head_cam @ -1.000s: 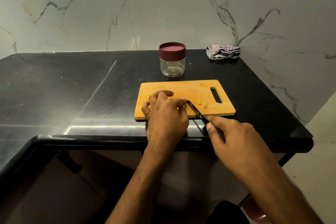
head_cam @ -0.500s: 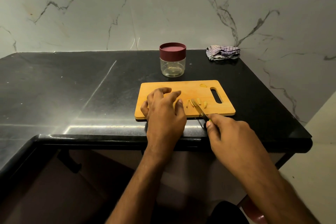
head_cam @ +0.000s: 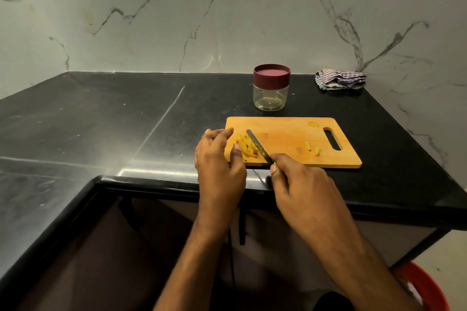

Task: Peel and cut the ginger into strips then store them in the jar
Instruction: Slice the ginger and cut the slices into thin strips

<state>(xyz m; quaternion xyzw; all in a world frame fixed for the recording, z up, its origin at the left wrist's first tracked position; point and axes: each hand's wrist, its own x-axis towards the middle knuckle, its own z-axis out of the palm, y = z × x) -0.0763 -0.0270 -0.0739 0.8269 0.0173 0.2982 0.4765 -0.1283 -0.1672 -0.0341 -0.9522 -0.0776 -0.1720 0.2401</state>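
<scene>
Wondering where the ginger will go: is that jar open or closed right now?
Closed. The jar stands upright behind the board with its maroon lid sitting on top.

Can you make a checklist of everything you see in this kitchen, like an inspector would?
Surface: black stone counter, glossy, with light scuffs.
Job's things: wooden cutting board; pile of ginger strips at its left end; two loose ginger pieces near the handle slot; jar behind the board, maroon lid on.
Knife: blade lies against the pile.
Clutter: crumpled striped cloth in the back corner.
Hands: left hand touches the pile; right hand grips the knife.
Cables: nothing seen.
Surroundings: marble wall; red tub on the floor.
</scene>
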